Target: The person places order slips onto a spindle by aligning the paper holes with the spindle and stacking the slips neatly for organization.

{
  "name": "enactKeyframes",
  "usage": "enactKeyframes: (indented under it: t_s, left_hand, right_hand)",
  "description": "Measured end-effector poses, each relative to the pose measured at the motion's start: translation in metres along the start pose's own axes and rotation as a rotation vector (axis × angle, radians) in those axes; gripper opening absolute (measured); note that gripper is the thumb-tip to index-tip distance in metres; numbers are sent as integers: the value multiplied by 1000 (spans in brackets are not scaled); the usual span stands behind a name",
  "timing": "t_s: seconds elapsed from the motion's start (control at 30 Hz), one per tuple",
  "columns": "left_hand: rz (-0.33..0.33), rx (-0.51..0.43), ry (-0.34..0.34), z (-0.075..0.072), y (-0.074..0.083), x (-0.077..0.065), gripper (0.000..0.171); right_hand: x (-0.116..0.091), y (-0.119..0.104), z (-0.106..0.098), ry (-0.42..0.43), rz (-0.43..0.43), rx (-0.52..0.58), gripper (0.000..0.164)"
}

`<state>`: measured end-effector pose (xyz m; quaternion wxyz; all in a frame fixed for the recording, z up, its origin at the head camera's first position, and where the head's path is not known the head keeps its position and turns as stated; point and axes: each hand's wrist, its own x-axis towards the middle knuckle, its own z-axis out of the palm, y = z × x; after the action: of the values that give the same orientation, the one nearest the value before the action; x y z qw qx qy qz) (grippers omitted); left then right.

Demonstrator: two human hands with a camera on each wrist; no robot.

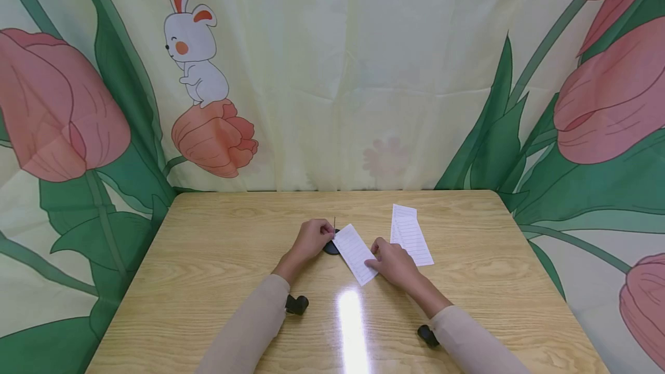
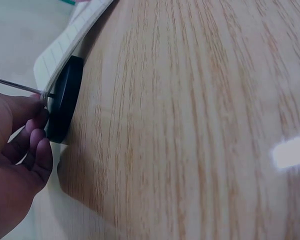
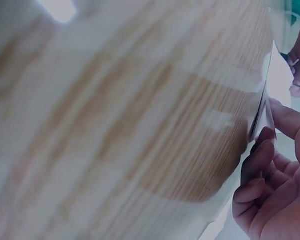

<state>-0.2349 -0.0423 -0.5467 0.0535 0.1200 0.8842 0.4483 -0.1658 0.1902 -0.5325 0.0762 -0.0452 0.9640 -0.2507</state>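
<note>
A bill spike stands upright at mid-table, with a thin metal rod and a round black base. A white lined paper slip slants from the spike toward the right hand. My left hand pinches the slip's far corner close beside the rod. In the left wrist view the rod emerges at that corner, with the paper low over the base. My right hand holds the slip's near right edge between thumb and fingers; its other fingers curl under in the right wrist view.
Overlapping lined paper slips lie right of the spike, just behind the right hand. Black wrist-camera pieces show at the left forearm and right forearm. A tulip-printed curtain hangs behind the wooden table.
</note>
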Motion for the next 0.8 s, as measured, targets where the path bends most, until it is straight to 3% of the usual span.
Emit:
enactKeyframes:
  t_s: [0.43,0.8]
  left_hand:
    - [-16,30,-9,-1,1,0,5]
    - [-13,7,-9,-7,-4,-3,8]
  right_hand:
    - [0,0,0,1,-5,5,34]
    - [0,25,-19,74,-23,101,29]
